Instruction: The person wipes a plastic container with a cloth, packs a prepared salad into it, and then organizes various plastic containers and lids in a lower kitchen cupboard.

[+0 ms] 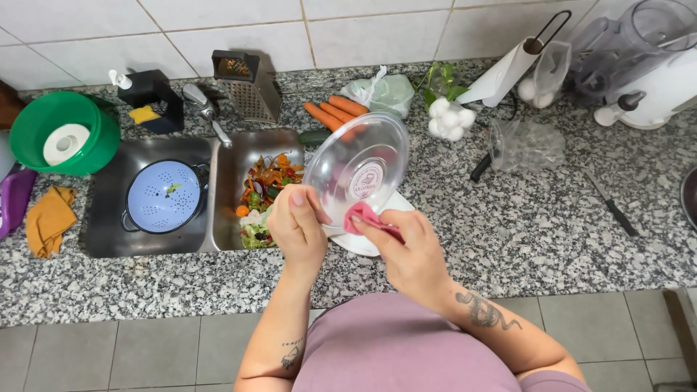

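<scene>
Step in hand looks like wiping: clear plastic bowl (357, 168) held tilted on edge above the white plate (363, 243), just right of the sink (218, 239) with vegetable scraps (265, 192) in it. Left hand (296, 226) clamped on the bowl's near-left rim, thumb over the edge. Right hand (408, 250) pinched shut on a pink cloth (363, 215), pressed against the bowl's near rim. Both forearms come up from the near edge, elbows bent, wrists close together. Next move likely calls for turning the bowl under the cloth while the left grip stays firm. Blue colander (164, 196) sits in the left basin, carrots (335, 112) far behind.
</scene>
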